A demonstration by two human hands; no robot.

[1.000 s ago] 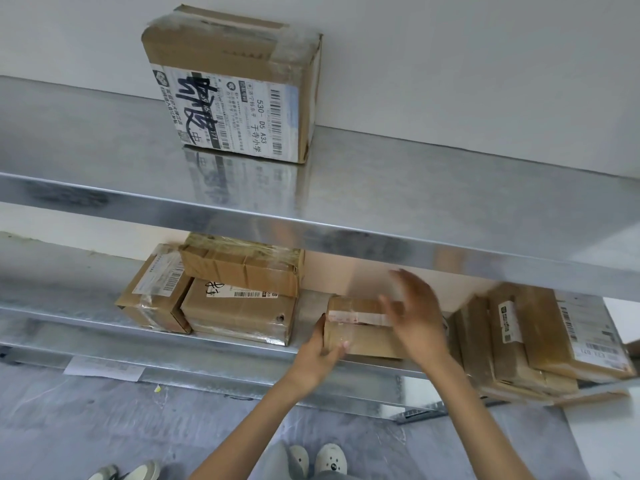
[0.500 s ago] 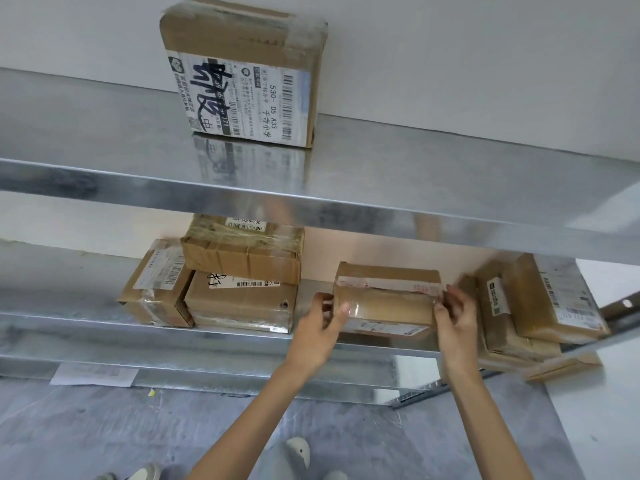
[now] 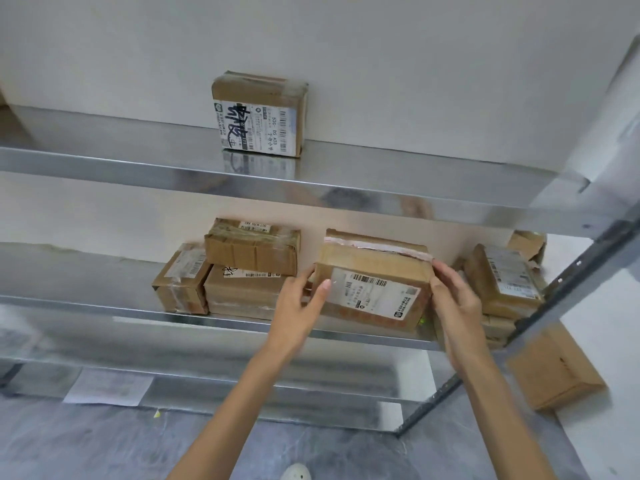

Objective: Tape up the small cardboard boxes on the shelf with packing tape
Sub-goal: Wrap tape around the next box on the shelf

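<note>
A small cardboard box (image 3: pixel 374 268) with a white shipping label on its front and a strip of tape along its top edge sits tilted on the middle metal shelf (image 3: pixel 104 306). My left hand (image 3: pixel 298 303) grips its left end, thumb on the front face. At the right end, my right hand (image 3: pixel 457 306) holds the box with fingers reaching up to the top corner. No roll of packing tape is in view.
Left of the held box are three taped boxes: a stacked pair (image 3: pixel 252 251) and a smaller one (image 3: pixel 181 278). More boxes (image 3: pixel 502 278) lean at the right by the shelf upright (image 3: pixel 571 271). One labelled box (image 3: pixel 259 116) stands on the upper shelf (image 3: pixel 138 171). Another box (image 3: pixel 554 368) lies lower right.
The box has been turned so its labelled face now points at me. Both hands have shifted to its two ends; the camera view has tilted upward.
</note>
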